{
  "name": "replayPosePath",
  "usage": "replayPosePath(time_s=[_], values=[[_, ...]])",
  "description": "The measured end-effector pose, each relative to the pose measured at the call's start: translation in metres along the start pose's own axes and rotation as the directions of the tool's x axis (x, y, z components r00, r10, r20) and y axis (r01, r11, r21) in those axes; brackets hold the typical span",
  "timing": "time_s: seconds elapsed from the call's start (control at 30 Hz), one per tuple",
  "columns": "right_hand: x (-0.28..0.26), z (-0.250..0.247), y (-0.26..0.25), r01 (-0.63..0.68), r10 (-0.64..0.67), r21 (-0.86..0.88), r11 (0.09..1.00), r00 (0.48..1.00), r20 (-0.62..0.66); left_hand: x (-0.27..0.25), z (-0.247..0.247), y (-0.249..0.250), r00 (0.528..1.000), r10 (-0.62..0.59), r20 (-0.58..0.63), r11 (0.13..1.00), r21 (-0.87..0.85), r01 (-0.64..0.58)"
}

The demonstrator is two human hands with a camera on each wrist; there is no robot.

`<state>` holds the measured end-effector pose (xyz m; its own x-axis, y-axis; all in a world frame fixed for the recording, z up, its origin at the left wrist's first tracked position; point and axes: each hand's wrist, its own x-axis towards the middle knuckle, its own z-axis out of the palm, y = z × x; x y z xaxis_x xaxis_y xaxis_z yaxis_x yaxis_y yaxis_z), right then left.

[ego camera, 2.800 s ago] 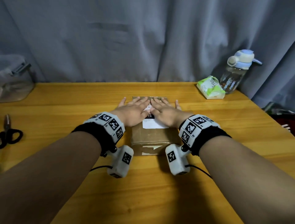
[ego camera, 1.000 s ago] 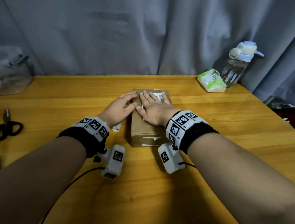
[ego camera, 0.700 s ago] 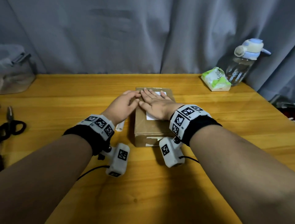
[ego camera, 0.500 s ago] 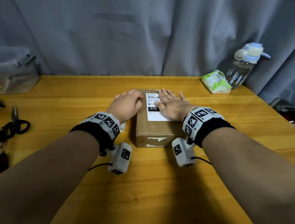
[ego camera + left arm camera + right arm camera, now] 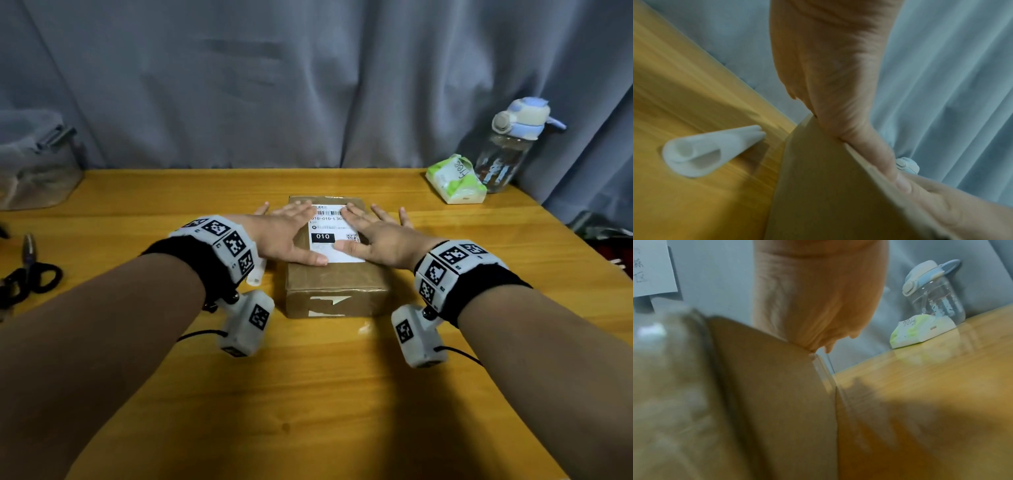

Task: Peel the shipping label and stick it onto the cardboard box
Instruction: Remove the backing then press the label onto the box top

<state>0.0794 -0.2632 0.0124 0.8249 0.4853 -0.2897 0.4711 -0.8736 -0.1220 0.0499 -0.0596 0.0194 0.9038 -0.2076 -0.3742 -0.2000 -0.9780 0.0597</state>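
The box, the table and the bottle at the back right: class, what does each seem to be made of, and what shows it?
Box: brown cardboard, matte, with folded edges and clear tape.
Table: wood or wood veneer, likely varnished; streaked grain and faint reflections.
Bottle: clear plastic, probably; see-through body, pale blue and white cap.

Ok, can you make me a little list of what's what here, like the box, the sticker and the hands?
box: brown cardboard, on the table
label: white, flat on top of the box
left hand: flat, fingers straight, on the label's left side
right hand: flat, on its right side
backing: white curl on the table, left of the box
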Motion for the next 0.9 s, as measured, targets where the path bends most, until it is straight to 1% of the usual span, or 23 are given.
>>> replayPosePath(time_s=[0.2, 0.23, 0.3, 0.37, 0.4, 0.47, 0.53, 0.63, 0.73, 0.8, 0.83, 0.87, 0.9], values=[[-0.013, -0.003, 0.009, -0.023, 0.022, 0.021, 0.999, 0.997, 0.078, -0.005, -0.004, 0.001, 0.998, -0.023, 0.062, 1.0, 0.003, 0.023], [-0.014, -0.004, 0.009, -0.027, 0.026, 0.011, 1.0, 0.996, 0.08, -0.006, -0.004, 0.002, 0.998, -0.032, 0.055, 0.999, 0.007, 0.031], [-0.013, -0.005, 0.002, -0.002, 0.002, 0.014, 1.0, 1.0, 0.022, -0.009, -0.002, 0.006, 1.0, -0.024, -0.014, 0.999, -0.024, 0.024], [-0.007, -0.003, -0.014, 0.051, -0.042, 0.092, 0.994, 0.995, -0.091, -0.009, 0.004, 0.015, 0.995, 0.008, -0.104, 0.996, -0.09, -0.017], [-0.003, -0.001, -0.022, 0.067, -0.055, 0.107, 0.992, 0.991, -0.119, -0.009, 0.007, 0.019, 0.993, 0.017, -0.119, 0.995, -0.099, -0.029], [0.003, 0.006, -0.034, 0.048, -0.041, 0.078, 0.996, 0.995, -0.091, -0.008, 0.007, 0.025, 0.997, 0.01, -0.081, 0.997, -0.075, -0.016], [0.006, 0.011, -0.034, 0.004, -0.002, 0.029, 1.0, 0.998, -0.063, -0.008, 0.004, 0.024, 1.0, -0.002, -0.031, 0.999, -0.035, 0.001], [0.001, 0.011, -0.023, -0.034, 0.033, -0.022, 0.999, 0.998, -0.05, -0.012, 0.003, 0.013, 0.999, -0.016, 0.029, 1.0, 0.021, 0.016], [-0.008, 0.006, -0.011, -0.087, 0.085, -0.075, 0.993, 0.996, -0.035, -0.019, 0.005, 0.002, 0.998, -0.041, 0.037, 0.999, 0.02, 0.04], [-0.011, 0.001, -0.011, -0.11, 0.101, -0.136, 0.985, 0.992, -0.073, -0.025, 0.005, -0.001, 0.999, -0.037, 0.01, 0.999, -0.026, 0.037], [-0.011, -0.001, -0.016, -0.098, 0.084, -0.14, 0.985, 0.991, -0.105, -0.027, 0.006, -0.001, 1.0, -0.024, -0.007, 0.996, -0.088, 0.023], [-0.01, -0.001, -0.023, -0.074, 0.059, -0.117, 0.99, 0.99, -0.13, -0.028, 0.008, -0.001, 1.0, -0.012, -0.025, 0.98, -0.197, 0.006], [-0.008, 0.0, -0.032, -0.048, 0.037, -0.078, 0.996, 0.99, -0.136, -0.029, 0.01, -0.001, 0.998, -0.011, -0.054, 0.946, -0.325, -0.007]])
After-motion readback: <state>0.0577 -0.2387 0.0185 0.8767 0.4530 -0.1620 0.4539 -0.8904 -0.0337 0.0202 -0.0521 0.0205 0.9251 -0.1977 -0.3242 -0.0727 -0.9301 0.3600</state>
